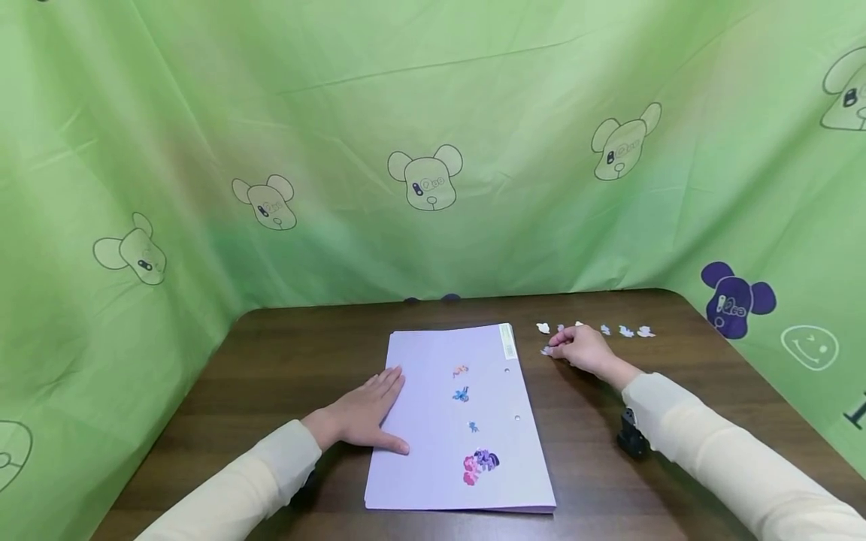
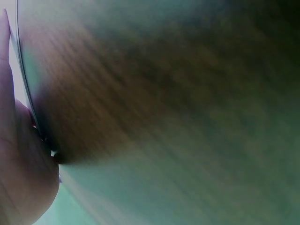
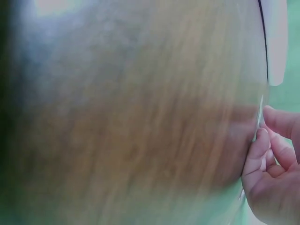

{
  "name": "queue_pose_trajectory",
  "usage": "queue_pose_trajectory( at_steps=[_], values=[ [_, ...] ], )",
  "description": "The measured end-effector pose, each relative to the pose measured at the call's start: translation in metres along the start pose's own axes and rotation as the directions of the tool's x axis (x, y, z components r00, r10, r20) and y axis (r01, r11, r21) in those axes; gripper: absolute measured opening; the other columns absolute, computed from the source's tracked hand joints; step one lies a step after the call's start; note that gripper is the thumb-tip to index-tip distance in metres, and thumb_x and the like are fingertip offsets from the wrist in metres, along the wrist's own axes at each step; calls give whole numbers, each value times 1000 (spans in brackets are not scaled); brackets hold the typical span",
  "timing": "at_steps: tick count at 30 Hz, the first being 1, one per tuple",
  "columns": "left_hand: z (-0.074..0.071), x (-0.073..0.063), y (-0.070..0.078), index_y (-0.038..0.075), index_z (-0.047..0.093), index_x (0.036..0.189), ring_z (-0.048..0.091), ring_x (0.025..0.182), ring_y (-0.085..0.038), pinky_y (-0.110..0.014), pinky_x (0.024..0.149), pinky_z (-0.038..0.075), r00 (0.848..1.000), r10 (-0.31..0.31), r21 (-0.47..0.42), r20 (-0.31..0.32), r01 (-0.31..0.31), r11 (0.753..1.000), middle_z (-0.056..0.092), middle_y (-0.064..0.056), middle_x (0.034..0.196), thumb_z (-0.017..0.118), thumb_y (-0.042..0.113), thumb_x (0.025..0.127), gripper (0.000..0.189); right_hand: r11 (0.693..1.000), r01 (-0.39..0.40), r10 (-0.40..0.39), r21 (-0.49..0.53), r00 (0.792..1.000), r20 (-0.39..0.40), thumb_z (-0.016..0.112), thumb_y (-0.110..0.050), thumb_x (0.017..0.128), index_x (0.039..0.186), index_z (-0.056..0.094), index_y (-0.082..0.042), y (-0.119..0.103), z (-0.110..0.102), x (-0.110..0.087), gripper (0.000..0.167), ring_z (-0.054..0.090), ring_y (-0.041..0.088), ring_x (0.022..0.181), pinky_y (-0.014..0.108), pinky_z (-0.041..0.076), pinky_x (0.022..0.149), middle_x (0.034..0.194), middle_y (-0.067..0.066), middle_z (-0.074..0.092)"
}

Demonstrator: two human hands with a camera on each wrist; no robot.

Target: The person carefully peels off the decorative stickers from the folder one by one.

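1. Nearest us, two pale sleeves (image 1: 731,458) sweep in from the bottom, a black device (image 1: 632,436) under the right one.
2. Here's the left hand (image 1: 365,413), open and flat, thumb spread, resting across the left edge of the lilac stack (image 1: 426,421).
3. Over to the right hand (image 1: 585,351): thumb and fingers pinch a small cutout (image 1: 545,351), just right of the stack, its picture too small to read!
4. Beyond that hand, more cutouts (image 1: 625,331) line the far side of the brown table (image 1: 304,346).
5. And on the stack, top to bottom: orange figure (image 1: 461,370), blue figure (image 1: 461,394), smaller blue one (image 1: 473,427), pink-and-purple pair (image 1: 485,460).
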State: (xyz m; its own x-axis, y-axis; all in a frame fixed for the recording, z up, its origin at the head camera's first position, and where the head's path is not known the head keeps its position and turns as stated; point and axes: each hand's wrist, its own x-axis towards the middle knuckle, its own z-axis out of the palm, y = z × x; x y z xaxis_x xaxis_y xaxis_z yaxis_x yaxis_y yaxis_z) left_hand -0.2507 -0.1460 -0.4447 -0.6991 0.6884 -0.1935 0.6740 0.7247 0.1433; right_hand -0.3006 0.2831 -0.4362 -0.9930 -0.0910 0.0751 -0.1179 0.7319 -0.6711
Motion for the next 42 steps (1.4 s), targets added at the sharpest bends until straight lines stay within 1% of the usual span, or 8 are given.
queue_pose_trajectory(
  at_steps=[8, 13, 19, 23, 26, 35, 38, 42],
  values=[
    [0, -3, 0, 3, 11, 155, 2, 148, -24, -40, 117, 11, 1000, -13, -8, 9, 13, 1000, 3, -13, 162, 48, 83, 77, 118, 997, -6, 5, 73, 1000, 7, 73, -7, 84, 94, 68, 8, -4, 0, -1, 19, 54, 15, 65, 30, 47, 58, 83, 10, 64],
    [-3, -5, 1, 3, 10, 155, 2, 148, -24, -40, 117, 10, 1000, -16, -10, 8, 16, 1000, 3, -13, 162, 48, 83, 77, 119, 997, 1, 0, 74, 1000, -8, 71, -6, 84, 97, 68, 9, -3, -4, 1, 19, 55, 16, 65, 27, 47, 56, 83, 11, 65],
    [-1, -6, 1, 2, 11, 155, 2, 148, -24, -40, 117, 11, 1000, -16, -23, 18, 16, 1000, 3, -13, 162, 50, 82, 77, 118, 994, -36, 37, 102, 999, -11, 70, -9, 87, 102, 67, 8, -3, -12, 2, 23, 58, 19, 72, 27, 50, 58, 94, 16, 67],
    [0, -6, 1, 2, 11, 155, 3, 148, -25, -41, 117, 11, 1000, -15, -26, 16, 15, 1000, 4, -14, 162, 50, 81, 78, 117, 989, -48, 48, 142, 999, 4, 69, -11, 89, 106, 65, 9, -10, -15, 3, 26, 58, 21, 76, 28, 51, 61, 92, 12, 65],
    [0, -6, 0, 2, 11, 155, 2, 148, -25, -40, 117, 11, 1000, -17, -18, 19, 17, 1000, 3, -14, 162, 50, 81, 78, 117, 984, -36, 34, 176, 999, 13, 69, -11, 89, 108, 64, 11, -18, -14, 3, 29, 57, 17, 76, 28, 51, 61, 90, 9, 65],
    [0, -3, 0, 4, 9, 156, 1, 148, -23, -40, 117, 10, 1000, -19, -10, 19, 20, 1000, 2, -12, 162, 48, 83, 76, 119, 947, 10, -39, 322, 996, 85, 69, -6, 89, 110, 63, 12, -52, 13, 2, 28, 57, 16, 72, 28, 51, 62, 85, 7, 63],
    [1, -1, -1, 4, 9, 156, 0, 148, -23, -40, 117, 10, 1000, -19, -8, 19, 19, 1000, 2, -11, 162, 47, 84, 76, 119, 941, 54, -97, 334, 989, 115, 68, -5, 89, 110, 63, 12, -65, 26, 2, 28, 58, 17, 76, 29, 52, 64, 87, 9, 63],
    [0, 1, -1, 4, 8, 156, 0, 148, -23, -39, 117, 10, 1000, -19, 0, 18, 19, 1000, 2, -11, 162, 48, 84, 76, 120, 939, 89, -151, 332, 975, 166, 69, -3, 88, 108, 65, 10, -79, 42, 6, 25, 58, 19, 71, 29, 52, 60, 85, 9, 62]
  ],
)
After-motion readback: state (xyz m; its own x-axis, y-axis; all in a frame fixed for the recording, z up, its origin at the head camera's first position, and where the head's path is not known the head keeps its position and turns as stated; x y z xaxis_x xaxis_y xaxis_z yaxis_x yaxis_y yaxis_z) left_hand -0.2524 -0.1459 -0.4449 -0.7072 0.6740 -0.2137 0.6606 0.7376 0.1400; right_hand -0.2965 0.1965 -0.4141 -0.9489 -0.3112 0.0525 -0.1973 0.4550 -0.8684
